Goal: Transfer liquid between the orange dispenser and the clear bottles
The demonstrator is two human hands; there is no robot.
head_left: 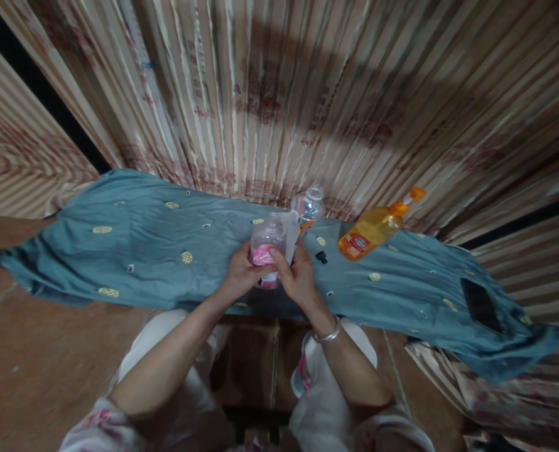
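A clear plastic bottle with a pink label (263,254) is held low over the cloth between both hands. My left hand (242,271) is closed around its lower left side. My right hand (299,275) grips it from the right, thumb pressed across the label. A translucent white piece (291,231), its kind unclear, rises between the bottle and my right fingers, which partly hide it. Just behind stands a second clear bottle (313,204). A thin orange item (306,226) shows near its base. Beside my right hand lies a small black object (321,257).
An orange pump bottle of yellow liquid (371,232) leans to the right on the teal cloth (152,251) covering a narrow table. A black phone (481,304) lies near the right end. Striped curtains (279,94) hang close behind, with dark poles (48,94) at the sides.
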